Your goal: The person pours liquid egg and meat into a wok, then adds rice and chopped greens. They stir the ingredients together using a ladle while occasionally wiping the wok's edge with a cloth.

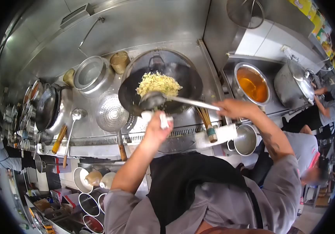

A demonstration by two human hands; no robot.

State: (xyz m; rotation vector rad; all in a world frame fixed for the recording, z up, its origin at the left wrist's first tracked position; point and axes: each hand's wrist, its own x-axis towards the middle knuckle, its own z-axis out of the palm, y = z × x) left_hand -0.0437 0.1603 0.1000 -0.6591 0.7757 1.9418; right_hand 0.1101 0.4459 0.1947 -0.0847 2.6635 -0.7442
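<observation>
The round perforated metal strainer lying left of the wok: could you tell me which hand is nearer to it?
Left. The left hand grips the wok handle just right of the strainer; the right hand holds the ladle handle farther right.

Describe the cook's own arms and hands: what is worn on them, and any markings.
Both hands are bare, no gloves: the left hand and the right hand. Grey sleeves are pushed up above the elbows, leaving the forearms uncovered. A dark tattoo marks the right forearm. A black apron with a strap hangs over the grey top. No watch or rings are visible.
</observation>
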